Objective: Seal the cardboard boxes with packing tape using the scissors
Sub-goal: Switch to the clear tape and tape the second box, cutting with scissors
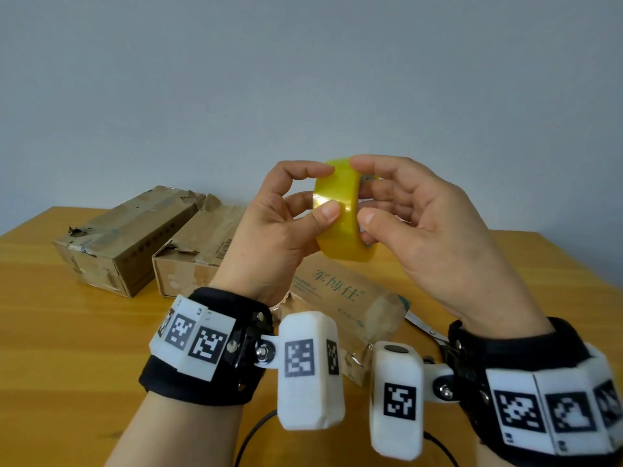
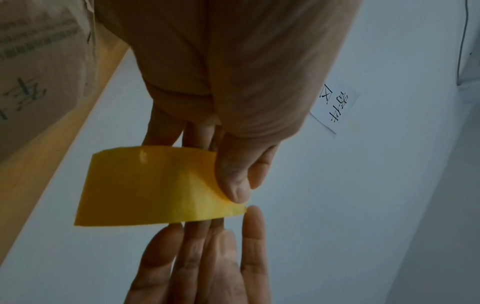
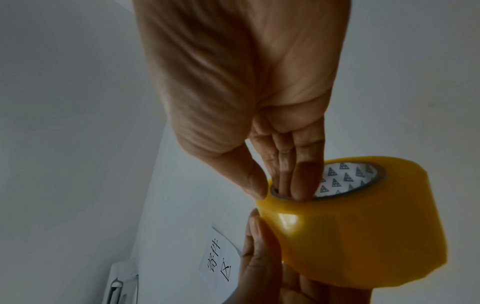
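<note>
- While both hands were raised above the wooden table [image 1: 84, 348], three cardboard boxes lay on it and one roll of tape was held in the air between the hands.
- Farthest left, the first cardboard box [image 1: 114, 241] lay at an angle, its top worn and torn at the corners.
- Just beside it on the right, the second cardboard box [image 1: 195, 254] had a ragged top flap and a printed label; the two seemed to touch along their sides, though I could not be sure.
- The left hand [image 1: 269, 237] came next, its thumb pressed on the roll's outer face and its forefinger curled to the upper rim, so the fingers pinched the tape roll [image 1: 340, 210]; the left wrist view showed the thumb on the yellow band near a lifted edge of the film.
- The one yellow, translucent tape roll stood on edge in mid-air, over the third box and clear of the table.
- Beneath the hands, the third cardboard box [image 1: 340, 298], printed with green characters, lay closest to the person.
- The right hand [image 1: 431, 230] gripped the roll from the other side: in the right wrist view its fingers went into the printed core while the thumb pressed outside.
- One pair of scissors [image 1: 426, 328] lay on the table right of the third box, mostly hidden behind the right wrist, only metal blades showing.
- Two black wristbands with white marker blocks sat one on each wrist.
</note>
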